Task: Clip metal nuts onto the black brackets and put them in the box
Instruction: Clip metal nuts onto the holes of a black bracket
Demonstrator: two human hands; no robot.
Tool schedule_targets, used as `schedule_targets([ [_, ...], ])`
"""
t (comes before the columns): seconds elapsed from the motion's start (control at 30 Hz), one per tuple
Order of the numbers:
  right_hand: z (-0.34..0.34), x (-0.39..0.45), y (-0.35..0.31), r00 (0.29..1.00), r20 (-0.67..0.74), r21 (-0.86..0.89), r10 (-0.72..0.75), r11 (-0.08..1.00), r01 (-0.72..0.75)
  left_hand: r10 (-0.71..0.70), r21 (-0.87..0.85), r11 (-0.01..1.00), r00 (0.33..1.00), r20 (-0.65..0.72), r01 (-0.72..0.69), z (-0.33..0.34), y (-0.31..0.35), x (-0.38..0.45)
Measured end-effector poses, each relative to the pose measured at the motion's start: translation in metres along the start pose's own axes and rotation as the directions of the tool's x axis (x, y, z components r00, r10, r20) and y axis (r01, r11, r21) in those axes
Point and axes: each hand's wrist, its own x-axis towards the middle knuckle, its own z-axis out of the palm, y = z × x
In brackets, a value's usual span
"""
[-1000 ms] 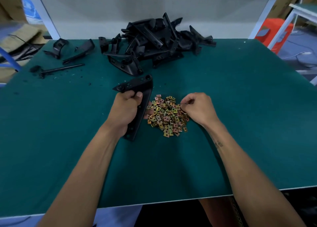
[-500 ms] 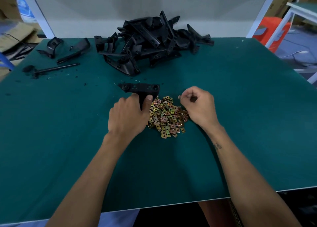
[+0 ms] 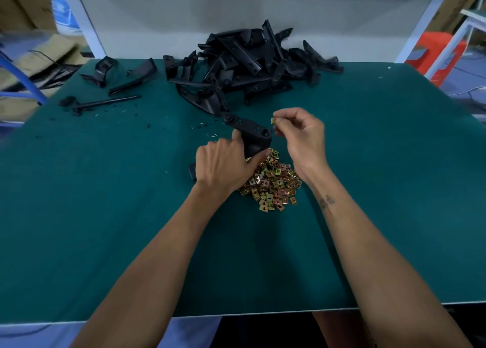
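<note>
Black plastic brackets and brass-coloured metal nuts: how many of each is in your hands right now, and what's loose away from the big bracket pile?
Black plastic bracket gripped by left hand: 1
Brass-coloured metal nut pinched by right hand: 1
Loose black brackets at far left: 2
Thin black rod: 1
Total: 5
Both piles are too dense to count.

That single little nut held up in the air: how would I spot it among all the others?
Start at the green table mat and find the heap of small brass-coloured square metal nuts near its middle. Just beyond it, the right hand is raised beside the black plastic bracket that the left hand grips. The nut pinched in its fingertips is the only one off the mat.
</note>
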Motion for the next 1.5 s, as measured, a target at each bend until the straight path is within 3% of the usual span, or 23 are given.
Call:
schedule_targets([
  [0.1,0.001,-0.007,0.001,0.998,0.025,0.171,0.058,0.983,-0.062,-0.019,-0.034,0.999,1.0,-0.021,0.018,0.003,-0.004,-0.002],
  [0.17,-0.001,-0.01,0.002,0.997,0.041,0.19,0.066,0.979,-0.073,-0.021,-0.066,0.998,0.999,-0.026,0.019,0.004,-0.008,-0.006],
  [0.37,-0.008,-0.017,-0.004,0.994,0.104,0.064,-0.026,0.998,0.02,0.0,-0.095,0.995,1.0,-0.028,-0.003,-0.001,-0.013,-0.013],
  [0.7,-0.004,-0.025,-0.003,0.97,0.164,0.018,-0.181,0.983,0.18,0.062,-0.098,0.993,0.995,-0.076,-0.07,0.003,-0.011,-0.018],
  [1.13,-0.004,-0.027,-0.004,0.964,0.186,-0.097,-0.19,0.973,0.21,0.09,-0.091,0.991,0.995,-0.033,-0.093,0.008,-0.013,-0.018],
  [1.5,-0.003,-0.026,-0.003,0.978,0.123,-0.081,-0.166,0.981,0.177,0.059,-0.096,0.994,0.998,-0.016,-0.06,0.005,-0.012,-0.018],
])
